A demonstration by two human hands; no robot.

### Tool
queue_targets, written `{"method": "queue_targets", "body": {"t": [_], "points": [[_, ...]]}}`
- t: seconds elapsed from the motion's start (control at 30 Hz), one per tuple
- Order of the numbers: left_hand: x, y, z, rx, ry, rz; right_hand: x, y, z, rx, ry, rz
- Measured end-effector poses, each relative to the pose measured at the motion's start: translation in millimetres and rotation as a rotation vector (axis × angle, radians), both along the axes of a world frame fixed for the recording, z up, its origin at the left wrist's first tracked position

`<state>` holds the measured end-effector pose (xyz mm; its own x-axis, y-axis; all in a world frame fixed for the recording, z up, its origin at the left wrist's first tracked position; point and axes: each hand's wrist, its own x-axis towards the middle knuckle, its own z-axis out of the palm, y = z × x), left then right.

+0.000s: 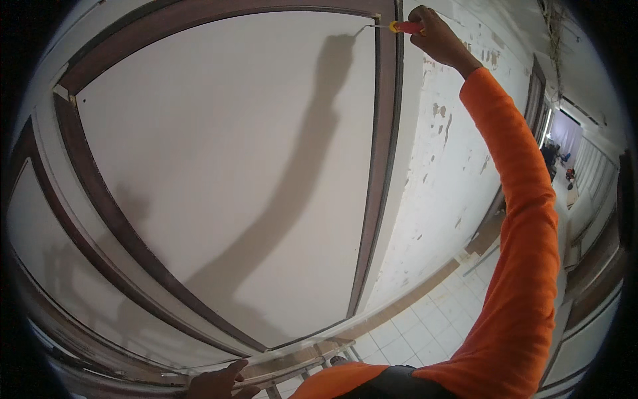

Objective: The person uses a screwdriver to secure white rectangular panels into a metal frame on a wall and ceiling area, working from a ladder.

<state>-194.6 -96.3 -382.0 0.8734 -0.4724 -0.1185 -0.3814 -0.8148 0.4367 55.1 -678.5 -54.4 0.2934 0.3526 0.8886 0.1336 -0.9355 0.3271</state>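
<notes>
The right grip (430,38) is wrapped around the red handle of a thin-shafted tool (408,27), high against a dark frame (387,153) edging a smooth pale panel (199,120). Patchy white wall (432,166) adjoins, above square floor tiles (425,322). I cannot tell whether the low left grip (216,384) holds anything.

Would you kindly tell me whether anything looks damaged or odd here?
Yes, the white wall right of the dark brown frame looks damaged: scattered brownish-grey patches break its pale surface, as if chipped or peeled. Ragged strands at the upper right also look untidy, though I can't tell what they are.
</notes>
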Motion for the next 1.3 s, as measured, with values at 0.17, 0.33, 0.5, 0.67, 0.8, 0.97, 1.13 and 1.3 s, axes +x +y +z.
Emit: {"method": "queue_targets", "body": {"t": [0.17,0.33,0.5,0.67,0.8,0.97,1.13,1.3], "points": [[0.4,6.4,-11.2,0.068,-0.047,0.0,-32.0,30.1,-10.7,0.152,0.172,-0.073],[8.1,3.0,-12.8,0.069,0.021,-0.027,-7.4,17.0,-26.2,0.208,0.085,-0.026],[13.4,0.2,-11.0,0.062,0.168,0.022,-10.7,19.5,-27.0,0.147,0.062,-0.01],[12.0,9.6,-23.4,0.081,0.049,-0.028,-12.9,8.3,-23.8,0.053,0.142,0.195],[27.9,-15.8,4.2,0.312,0.291,0.03,-18.3,31.7,-14.7,0.288,0.07,0.134],[40.5,-34.6,7.4,0.221,-0.01,-0.079,-8.1,23.4,-2.7,0.183,0.13,-0.068],[59.9,-86.8,30.1,0.092,-0.217,-0.165,-11.7,31.9,-16.5,0.237,0.157,0.175],[78.8,-141.9,50.3,-0.044,-0.429,-0.34,0.1,6.0,-17.7,0.032,-0.083,0.005]]}}
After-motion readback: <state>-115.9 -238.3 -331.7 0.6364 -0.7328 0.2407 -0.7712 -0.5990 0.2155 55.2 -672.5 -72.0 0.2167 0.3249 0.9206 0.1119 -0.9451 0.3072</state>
